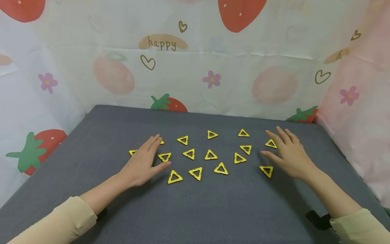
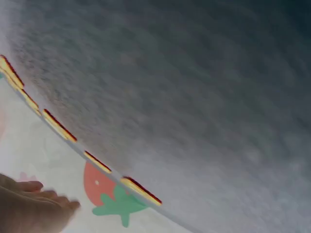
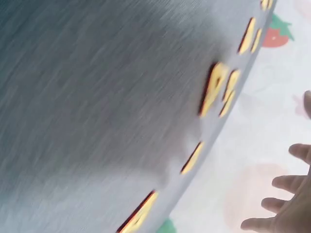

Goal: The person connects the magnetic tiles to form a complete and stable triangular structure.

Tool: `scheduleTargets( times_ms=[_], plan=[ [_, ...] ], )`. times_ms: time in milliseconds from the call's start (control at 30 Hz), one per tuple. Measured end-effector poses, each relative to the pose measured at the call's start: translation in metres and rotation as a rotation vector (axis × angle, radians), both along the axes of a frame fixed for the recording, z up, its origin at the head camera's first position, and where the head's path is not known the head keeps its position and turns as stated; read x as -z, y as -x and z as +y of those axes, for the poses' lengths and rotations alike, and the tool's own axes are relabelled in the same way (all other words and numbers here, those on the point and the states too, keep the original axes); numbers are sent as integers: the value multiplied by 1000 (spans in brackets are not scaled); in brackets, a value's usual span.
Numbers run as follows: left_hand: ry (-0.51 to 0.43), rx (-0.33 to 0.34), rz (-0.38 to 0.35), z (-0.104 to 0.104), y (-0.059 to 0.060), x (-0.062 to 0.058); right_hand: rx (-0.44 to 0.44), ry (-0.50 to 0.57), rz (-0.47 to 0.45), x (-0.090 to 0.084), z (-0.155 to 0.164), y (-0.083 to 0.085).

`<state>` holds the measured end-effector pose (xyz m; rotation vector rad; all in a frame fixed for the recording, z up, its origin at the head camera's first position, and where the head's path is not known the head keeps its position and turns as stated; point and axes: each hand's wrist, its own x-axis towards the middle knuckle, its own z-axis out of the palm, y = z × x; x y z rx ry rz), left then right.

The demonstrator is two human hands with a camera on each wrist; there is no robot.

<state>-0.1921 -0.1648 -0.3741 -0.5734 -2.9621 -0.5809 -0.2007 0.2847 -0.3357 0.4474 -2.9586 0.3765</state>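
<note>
Bright, even light; both wrist views motion-blurred

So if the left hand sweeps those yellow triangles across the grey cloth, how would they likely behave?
The yellow triangles lie flat and thin, so they'd probably slide, not roll or tip. They look like rigid open frames, likely light. The grey cloth may drag slightly, and the flat left hand could overlap them.

Head: high, facing forward and down over the grey felt tabletop (image 1: 195, 210).
Wrists: 2 low, blurred, skimming the same tabletop.
</note>
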Motion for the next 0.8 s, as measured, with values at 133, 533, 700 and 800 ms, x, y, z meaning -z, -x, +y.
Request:
scheduleTargets(
  times_ms=[133, 533, 700, 800],
  plan=[
    [-93, 50, -31, 5, -1, -3, -54, 50, 52, -2, -19, -1],
    [-198, 209, -161, 14, -4, 6, -224, 221, -7, 1, -74, 2],
    [-198, 206, -202, 18, -3, 9, -270, 283, -97, 2, -98, 0],
    [-197, 192, -216, 20, -3, 10, -297, 308, -164, 5, -111, 0]
  ],
)
